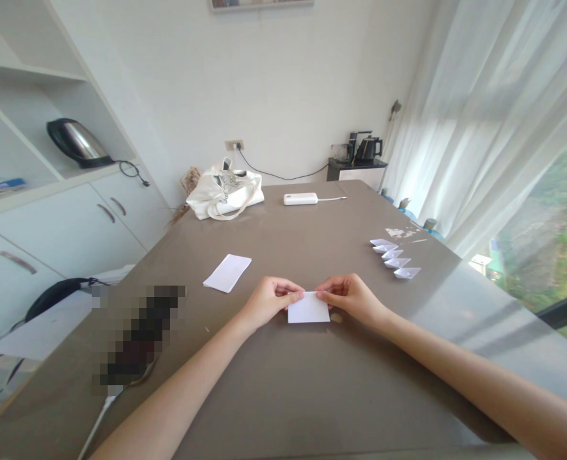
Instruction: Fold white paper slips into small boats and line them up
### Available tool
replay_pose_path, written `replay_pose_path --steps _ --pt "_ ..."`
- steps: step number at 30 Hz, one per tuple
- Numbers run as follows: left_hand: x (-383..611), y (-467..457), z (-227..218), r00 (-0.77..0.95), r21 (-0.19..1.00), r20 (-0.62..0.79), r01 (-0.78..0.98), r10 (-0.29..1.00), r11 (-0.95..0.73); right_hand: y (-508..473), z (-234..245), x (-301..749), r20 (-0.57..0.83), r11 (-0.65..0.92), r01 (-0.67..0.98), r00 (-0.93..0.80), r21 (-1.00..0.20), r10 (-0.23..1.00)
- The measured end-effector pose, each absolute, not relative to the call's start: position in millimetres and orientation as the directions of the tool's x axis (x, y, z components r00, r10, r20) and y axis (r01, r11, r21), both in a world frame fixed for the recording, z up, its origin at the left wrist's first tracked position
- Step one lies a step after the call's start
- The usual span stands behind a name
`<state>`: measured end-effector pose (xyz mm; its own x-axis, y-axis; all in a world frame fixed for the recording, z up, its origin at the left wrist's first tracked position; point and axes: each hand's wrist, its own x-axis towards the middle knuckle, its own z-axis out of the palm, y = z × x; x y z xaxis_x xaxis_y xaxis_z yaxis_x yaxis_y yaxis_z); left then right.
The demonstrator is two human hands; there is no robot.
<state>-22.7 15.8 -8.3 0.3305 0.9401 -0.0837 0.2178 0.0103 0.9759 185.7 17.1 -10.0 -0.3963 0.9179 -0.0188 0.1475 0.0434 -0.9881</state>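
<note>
A small white sheet of paper (309,309) is held just above the brown table, between my two hands. My left hand (274,300) pinches its upper left corner with thumb and fingers. At the upper right corner, my right hand (348,298) grips it the same way. Left of my hands lies a stack of white paper (227,273). Several folded white paper boats (395,262) stand in a slanting row to the right.
A white handbag (228,191) and a white power bank (300,199) with a short cable sit at the table's (283,243) far side. A blurred-out dark object (142,338) with a cable lies by my left forearm. Curtains (436,115) hang on the right.
</note>
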Motion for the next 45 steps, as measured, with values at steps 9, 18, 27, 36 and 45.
replay_pose_path --steps 9,18,27,36,45 --pt "-22.3 16.2 -11.5 0.329 0.979 -0.057 0.203 0.942 -0.012 17.2 -9.7 185.0 -0.009 0.065 0.178 -0.389 -0.982 0.921" --pt "-21.2 15.2 -9.4 0.315 0.971 -0.061 0.240 0.947 -0.017 15.7 -10.8 185.1 0.012 0.096 0.201 -0.385 -0.975 0.923" --pt "-6.0 5.6 -6.4 0.270 0.960 -0.001 0.270 0.963 -0.075 3.2 -2.2 174.5 0.143 0.254 0.338 -0.321 -0.906 0.936" --pt "5.1 0.0 -3.3 0.210 0.964 0.047 0.246 0.977 -0.099 2.3 4.2 175.3 0.200 0.314 0.415 -0.295 -0.854 0.934" --pt "-9.8 4.8 4.2 0.188 0.965 0.003 0.259 0.982 -0.053 16.9 0.3 188.1 0.139 0.234 0.337 -0.284 -0.912 0.949"
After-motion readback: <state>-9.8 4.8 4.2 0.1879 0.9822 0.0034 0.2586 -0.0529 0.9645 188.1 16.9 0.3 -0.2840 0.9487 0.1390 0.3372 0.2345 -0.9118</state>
